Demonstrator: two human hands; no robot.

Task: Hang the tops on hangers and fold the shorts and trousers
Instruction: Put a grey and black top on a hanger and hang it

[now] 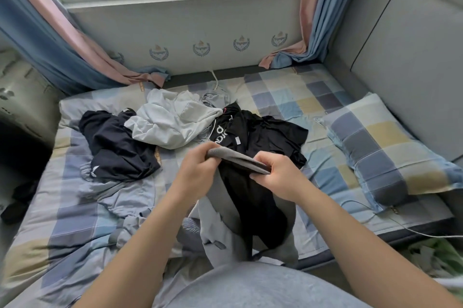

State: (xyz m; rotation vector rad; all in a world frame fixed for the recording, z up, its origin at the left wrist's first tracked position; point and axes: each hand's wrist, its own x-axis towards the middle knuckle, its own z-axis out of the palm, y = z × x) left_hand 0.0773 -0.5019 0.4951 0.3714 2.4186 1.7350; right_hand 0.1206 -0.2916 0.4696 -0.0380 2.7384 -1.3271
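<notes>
Both hands hold up a grey garment with a black lining (253, 197) by its waistband over the bed. My left hand (198, 167) grips the band's left end and my right hand (275, 175) pinches its right end. The rest of it hangs down toward my lap. Behind it on the bed lie a black top with white lettering (263, 132), a white garment with a drawstring (170, 122) and a dark navy garment (115, 147). No hanger shows.
The bed (300, 97) has a checked sheet. A checked pillow (385, 152) lies at the right by a grey padded headboard (400, 57). A crumpled grey-blue quilt (105, 197) covers the left. Curtains (75, 52) hang by the window. A white cable (413, 230) runs along the right edge.
</notes>
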